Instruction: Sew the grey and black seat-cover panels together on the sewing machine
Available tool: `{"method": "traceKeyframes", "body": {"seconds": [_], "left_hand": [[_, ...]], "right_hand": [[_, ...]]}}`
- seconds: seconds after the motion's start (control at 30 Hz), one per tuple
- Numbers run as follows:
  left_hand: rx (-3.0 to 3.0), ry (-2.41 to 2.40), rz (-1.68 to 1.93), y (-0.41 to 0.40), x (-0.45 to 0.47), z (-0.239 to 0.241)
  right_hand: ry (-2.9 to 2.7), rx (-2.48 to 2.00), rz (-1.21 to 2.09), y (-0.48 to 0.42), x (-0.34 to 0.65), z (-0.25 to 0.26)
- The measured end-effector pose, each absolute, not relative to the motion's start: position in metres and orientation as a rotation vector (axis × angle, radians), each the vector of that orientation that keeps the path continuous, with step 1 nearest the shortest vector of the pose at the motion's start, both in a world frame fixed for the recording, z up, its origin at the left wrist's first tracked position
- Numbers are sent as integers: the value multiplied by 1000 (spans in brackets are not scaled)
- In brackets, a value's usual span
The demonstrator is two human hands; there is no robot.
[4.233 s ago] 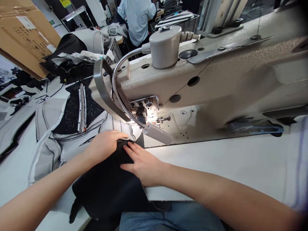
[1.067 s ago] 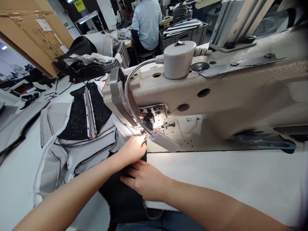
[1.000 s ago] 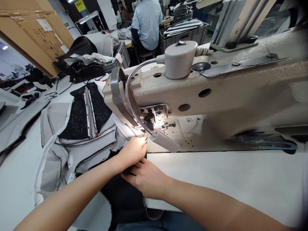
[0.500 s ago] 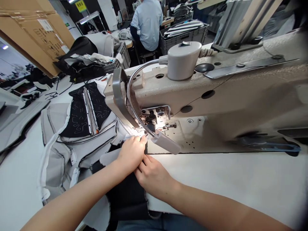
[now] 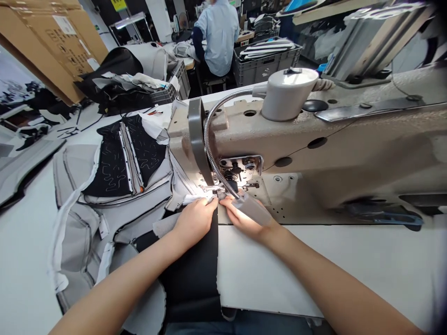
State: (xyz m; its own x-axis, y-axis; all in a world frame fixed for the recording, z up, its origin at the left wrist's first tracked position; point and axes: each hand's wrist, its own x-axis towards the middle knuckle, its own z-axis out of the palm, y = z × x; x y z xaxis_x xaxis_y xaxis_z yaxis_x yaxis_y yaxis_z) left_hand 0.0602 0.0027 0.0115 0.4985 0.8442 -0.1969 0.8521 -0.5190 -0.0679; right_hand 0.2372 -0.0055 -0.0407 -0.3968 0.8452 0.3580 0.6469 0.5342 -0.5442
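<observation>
My left hand [image 5: 196, 219] is closed on the upper end of a black fabric panel [image 5: 192, 274], its fingertips close in front of the presser foot of a sewing machine [image 5: 206, 128]. My right hand [image 5: 246, 217] has its fingertips together at the panel's right edge, beside the foot. The lamp head [image 5: 253, 210] hides part of this hand. A white strip [image 5: 195, 198] lies just left of the foot. The panel hangs down over the table's front edge. To the left spreads a sewn grey and black cover [image 5: 139, 209] with its seams showing.
A flexible lamp neck [image 5: 208, 135] curves down in front of the needle area. Blue-handled snips [image 5: 398, 217] lie under the machine arm. A cardboard box [image 5: 52, 42] stands at the upper left. Farther back, a person in a blue shirt [image 5: 218, 39] sits beside a grey crate [image 5: 267, 65].
My right hand has moved up and right from beneath my left hand to beside the presser foot. The left hand stays near the foot. The view has shifted slightly.
</observation>
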Motion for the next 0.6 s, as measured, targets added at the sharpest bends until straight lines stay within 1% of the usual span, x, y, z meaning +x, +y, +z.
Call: {"method": "traceKeyframes", "body": {"seconds": [0.27,0.6], "left_hand": [[2790,1634,-317,-7,62,0],[2693,1643,-225,-7,62,0]], "right_hand": [[-2067,-1218,421,0,235,-46],[-2087,-1194,424,4,236,-54]]}}
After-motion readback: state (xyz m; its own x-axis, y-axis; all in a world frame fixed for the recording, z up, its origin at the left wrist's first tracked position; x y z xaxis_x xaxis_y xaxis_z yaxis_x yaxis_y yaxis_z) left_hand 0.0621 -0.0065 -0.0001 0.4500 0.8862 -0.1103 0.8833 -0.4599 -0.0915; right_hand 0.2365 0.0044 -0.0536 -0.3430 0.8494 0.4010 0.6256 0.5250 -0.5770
